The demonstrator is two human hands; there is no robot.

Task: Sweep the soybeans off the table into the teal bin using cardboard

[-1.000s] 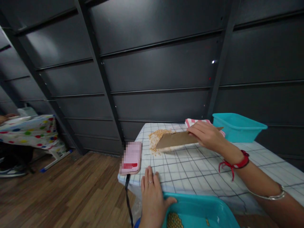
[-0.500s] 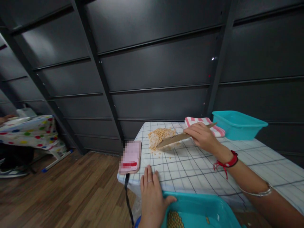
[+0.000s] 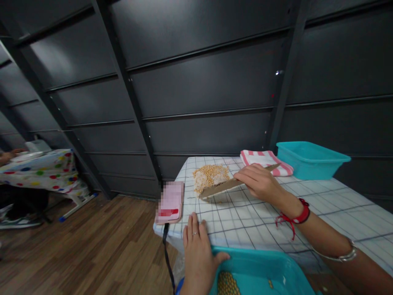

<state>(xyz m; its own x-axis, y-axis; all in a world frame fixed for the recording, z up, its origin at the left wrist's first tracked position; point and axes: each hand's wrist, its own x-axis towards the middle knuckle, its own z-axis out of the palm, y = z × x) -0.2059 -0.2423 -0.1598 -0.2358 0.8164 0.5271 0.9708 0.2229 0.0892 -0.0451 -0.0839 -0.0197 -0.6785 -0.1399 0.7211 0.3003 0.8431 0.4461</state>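
Observation:
My right hand (image 3: 258,180) is closed around a long strip of brown cardboard (image 3: 219,187), held slanted with its lower left end down by the near side of a pile. The pile is made of yellow soybeans (image 3: 210,172) mixed with whitish grains (image 3: 201,180) too small to name surely, on the checked tablecloth (image 3: 245,215). My left hand (image 3: 198,250) lies with its fingers stretched out over the table's near edge, its thumb at the rim of a turquoise basin (image 3: 260,256). Inside this near basin, soybeans (image 3: 227,283) gather at the left, with a few apart on the bottom.
A pink phone (image 3: 170,200), partly pixelated, lies on the table's left corner with a black strap (image 3: 166,254) hanging down. At the back right are a pink-striped towel (image 3: 264,157) and a second turquoise basin (image 3: 313,159). A person sits by a dotted-cloth table (image 3: 39,172) far left.
My right hand has drawn the cardboard strip slightly towards me and to the left, to the pile's near edge. My left hand keeps its place at the table edge.

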